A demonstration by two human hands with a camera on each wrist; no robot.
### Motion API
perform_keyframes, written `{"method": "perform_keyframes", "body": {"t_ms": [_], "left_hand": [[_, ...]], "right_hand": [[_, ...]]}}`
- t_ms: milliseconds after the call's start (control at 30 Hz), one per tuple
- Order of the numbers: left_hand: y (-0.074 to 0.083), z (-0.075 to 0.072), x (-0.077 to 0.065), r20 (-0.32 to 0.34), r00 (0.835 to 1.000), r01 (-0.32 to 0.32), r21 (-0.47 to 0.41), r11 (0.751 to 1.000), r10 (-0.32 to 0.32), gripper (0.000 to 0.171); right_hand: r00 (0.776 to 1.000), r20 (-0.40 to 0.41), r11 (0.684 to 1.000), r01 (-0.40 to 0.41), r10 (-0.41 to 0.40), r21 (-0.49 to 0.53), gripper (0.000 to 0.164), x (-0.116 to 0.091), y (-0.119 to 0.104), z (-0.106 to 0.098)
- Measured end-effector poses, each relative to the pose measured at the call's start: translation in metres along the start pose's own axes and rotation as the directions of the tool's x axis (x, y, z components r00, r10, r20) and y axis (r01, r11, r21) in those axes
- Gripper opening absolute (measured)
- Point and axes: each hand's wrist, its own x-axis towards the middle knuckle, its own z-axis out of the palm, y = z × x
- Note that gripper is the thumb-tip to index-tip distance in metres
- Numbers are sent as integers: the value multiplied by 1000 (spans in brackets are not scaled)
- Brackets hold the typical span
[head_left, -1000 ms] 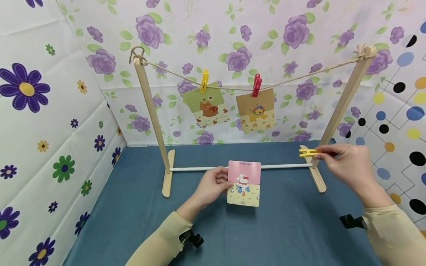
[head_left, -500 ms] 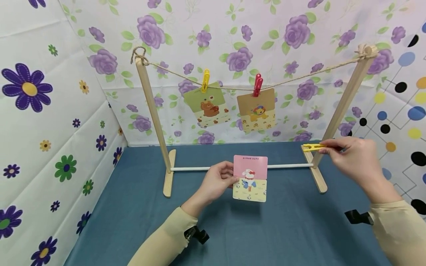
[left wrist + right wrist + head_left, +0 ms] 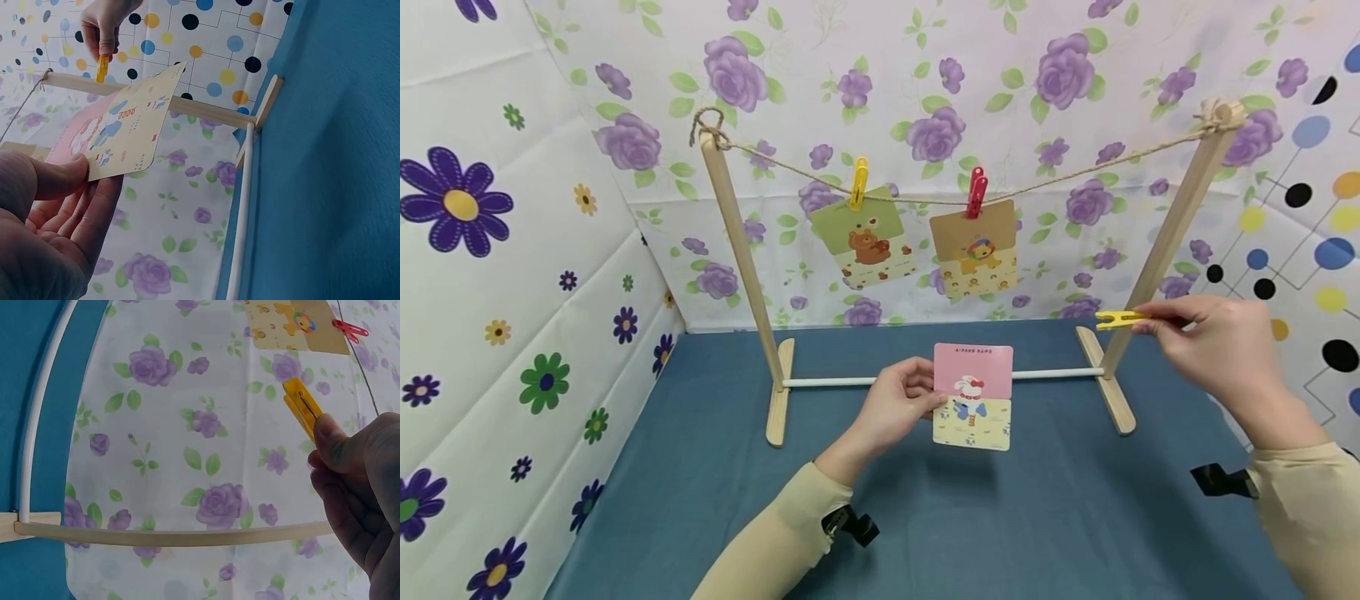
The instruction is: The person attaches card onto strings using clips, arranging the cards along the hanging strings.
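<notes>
My left hand (image 3: 898, 404) pinches the left edge of a pink and pale yellow card (image 3: 972, 397) printed with a white rabbit, held up in front of the stand. In the left wrist view the thumb lies on the card's (image 3: 134, 122) printed face, with the fingers behind. My right hand (image 3: 1221, 354) pinches a yellow clothespin (image 3: 1118, 320) by one end near the right post; its other end points left. Two cards hang from the twine (image 3: 1090, 172): a green bear card (image 3: 865, 237) under a yellow clothespin (image 3: 859, 183) and a brown lion card (image 3: 976, 250) under a red clothespin (image 3: 976, 193).
The twine runs between a left wooden post (image 3: 741, 258) and a right wooden post (image 3: 1180, 212). A white rod (image 3: 1060, 374) joins their feet low over the blue cloth (image 3: 1037, 517). Patterned fabric (image 3: 820, 50) stands behind and on both sides.
My left hand has carried the rabbit card to the right and slightly up. My right hand, still pinching the yellow clothespin, has moved up and a little right. The hanging cards stay put.
</notes>
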Motion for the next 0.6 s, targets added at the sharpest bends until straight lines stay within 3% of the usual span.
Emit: {"method": "perform_keyframes", "body": {"t_ms": [267,600], "left_hand": [[6,5,4,6,1000,3,0,1000,-3,26],[15,14,13,-8,1000,2,5,1000,-2,28]], "right_hand": [[1000,0,999,-15,16,-50,19,4,2,-7],[998,-22,995,51,-53,-83,20,14,6,-14]]}}
